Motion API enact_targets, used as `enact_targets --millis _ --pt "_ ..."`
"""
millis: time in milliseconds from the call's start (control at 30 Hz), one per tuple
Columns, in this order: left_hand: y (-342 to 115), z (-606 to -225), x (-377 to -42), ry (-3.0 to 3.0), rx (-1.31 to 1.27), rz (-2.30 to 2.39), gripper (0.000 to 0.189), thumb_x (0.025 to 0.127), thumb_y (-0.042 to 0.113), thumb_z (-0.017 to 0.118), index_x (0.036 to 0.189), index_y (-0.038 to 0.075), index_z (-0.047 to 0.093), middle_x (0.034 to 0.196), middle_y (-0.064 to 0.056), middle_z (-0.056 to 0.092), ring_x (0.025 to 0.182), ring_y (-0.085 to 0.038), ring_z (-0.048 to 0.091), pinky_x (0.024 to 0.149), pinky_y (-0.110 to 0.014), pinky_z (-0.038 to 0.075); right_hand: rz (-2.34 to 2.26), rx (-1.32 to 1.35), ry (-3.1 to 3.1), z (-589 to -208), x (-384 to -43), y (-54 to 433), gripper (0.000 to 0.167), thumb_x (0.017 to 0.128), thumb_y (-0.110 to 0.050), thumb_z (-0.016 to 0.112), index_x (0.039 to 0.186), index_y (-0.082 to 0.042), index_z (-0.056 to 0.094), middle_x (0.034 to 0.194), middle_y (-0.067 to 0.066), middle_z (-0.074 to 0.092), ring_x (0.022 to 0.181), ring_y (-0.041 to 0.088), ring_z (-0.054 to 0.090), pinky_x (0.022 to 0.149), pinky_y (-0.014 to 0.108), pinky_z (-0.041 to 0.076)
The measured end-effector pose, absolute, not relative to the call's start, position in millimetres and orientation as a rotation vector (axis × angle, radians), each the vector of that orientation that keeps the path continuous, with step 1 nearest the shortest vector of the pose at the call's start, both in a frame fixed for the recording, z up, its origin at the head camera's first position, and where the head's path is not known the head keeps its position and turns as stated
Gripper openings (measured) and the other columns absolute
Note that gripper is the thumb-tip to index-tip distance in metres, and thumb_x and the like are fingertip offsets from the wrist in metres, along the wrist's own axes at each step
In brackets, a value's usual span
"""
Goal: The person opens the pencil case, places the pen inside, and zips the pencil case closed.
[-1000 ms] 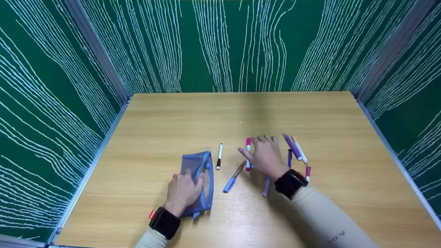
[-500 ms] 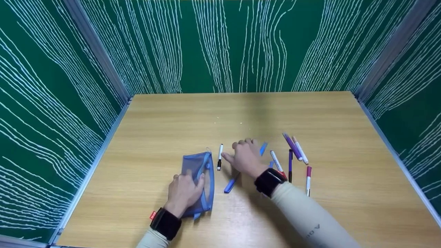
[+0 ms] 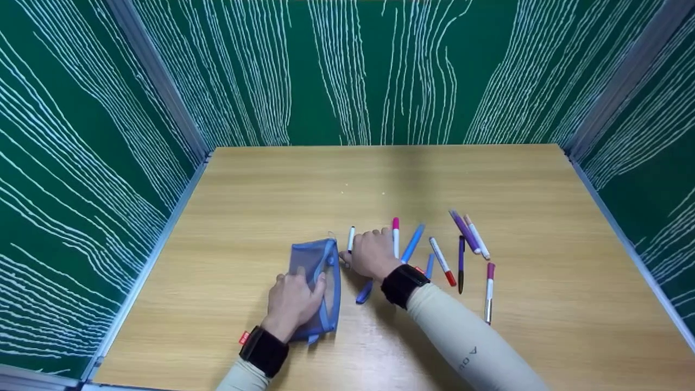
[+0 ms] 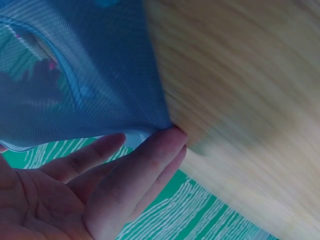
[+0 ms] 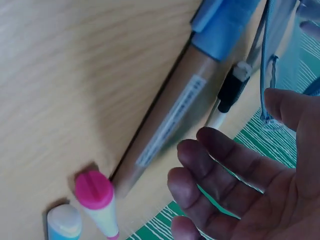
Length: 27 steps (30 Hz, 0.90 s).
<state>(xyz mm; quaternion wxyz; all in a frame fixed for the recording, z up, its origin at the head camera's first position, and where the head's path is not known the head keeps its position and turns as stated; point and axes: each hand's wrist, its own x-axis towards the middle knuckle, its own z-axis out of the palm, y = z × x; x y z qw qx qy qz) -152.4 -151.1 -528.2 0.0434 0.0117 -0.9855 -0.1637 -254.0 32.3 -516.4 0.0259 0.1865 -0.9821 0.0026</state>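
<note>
A blue mesh zip pencil case lies left of centre, its zipped opening facing right. My left hand holds it, with the thumb at the opening; in the left wrist view the fingertips are at the mesh edge. My right hand is over a black-and-white marker just right of the case. The right wrist view shows its loosely bent fingers close to that marker's barrel, with the thumb apart and nothing between them. A brown pen with a blue cap lies beside it, partly hidden by the hand in the head view.
Right of my right hand lie a pink-capped marker, a blue pen, a red-capped marker, a dark pen, purple pens and a maroon-capped marker. Green panels with white lines border the wooden table.
My right hand has moved left from the pink-capped marker to the black-and-white marker, uncovering the blue pens and the red-capped marker. My left hand and the pencil case have stayed put.
</note>
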Motion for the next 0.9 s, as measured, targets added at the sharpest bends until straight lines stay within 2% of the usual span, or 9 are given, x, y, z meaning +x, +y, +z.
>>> enact_targets --millis 133,400,567,667,900 --pt "-151.0 -528.1 -152.7 -3.016 0.032 -0.505 0.065 0.102 0.056 0.045 0.114 -0.005 0.065 0.096 -0.022 0.069 0.088 -0.035 0.063 0.069 -0.048 0.055 0.006 0.576 -3.056 -519.7 -252.6 28.4 0.056 0.096 -0.059 0.062 0.074 -0.007 0.060 0.074 0.011 0.066 0.075 0.032 0.064 0.078 0.047 0.045" --pt "-151.2 -530.0 -152.9 -3.022 0.033 -0.493 0.065 0.102 0.056 0.046 0.114 -0.005 0.065 0.094 -0.022 0.067 0.086 -0.034 0.062 0.067 -0.047 0.055 0.087 0.573 -3.086 -524.3 -251.4 25.4 0.042 0.097 -0.042 0.065 0.087 -0.002 0.065 0.080 0.014 0.069 0.078 0.035 0.067 0.078 0.048 0.047" --pt "-150.8 -530.5 -152.8 -3.032 0.042 -0.495 0.065 0.103 0.056 0.045 0.116 -0.005 0.064 0.095 -0.022 0.068 0.086 -0.034 0.062 0.067 -0.047 0.055 0.302 0.545 -3.095 -523.4 -250.4 26.0 0.024 0.089 -0.022 0.069 0.078 -0.004 0.059 0.074 0.012 0.064 0.071 0.033 0.067 0.072 0.049 0.054" --pt "-150.3 -530.4 -152.6 -3.036 0.046 -0.497 0.066 0.103 0.056 0.045 0.118 -0.005 0.064 0.097 -0.022 0.068 0.087 -0.034 0.062 0.068 -0.048 0.055 0.447 0.521 -3.075 -523.3 -249.5 27.6 0.021 0.085 -0.014 0.071 0.073 -0.006 0.056 0.071 0.011 0.062 0.068 0.032 0.066 0.066 0.050 0.056" --pt "-150.9 -528.4 -153.5 -3.018 0.054 -0.490 0.063 0.102 0.055 0.045 0.112 -0.004 0.066 0.095 -0.022 0.069 0.087 -0.036 0.064 0.066 -0.049 0.055 0.577 0.406 -3.079 -512.1 -249.0 29.3 0.023 0.081 -0.012 0.074 0.067 -0.008 0.057 0.074 0.015 0.067 0.069 0.031 0.068 0.064 0.046 0.058"
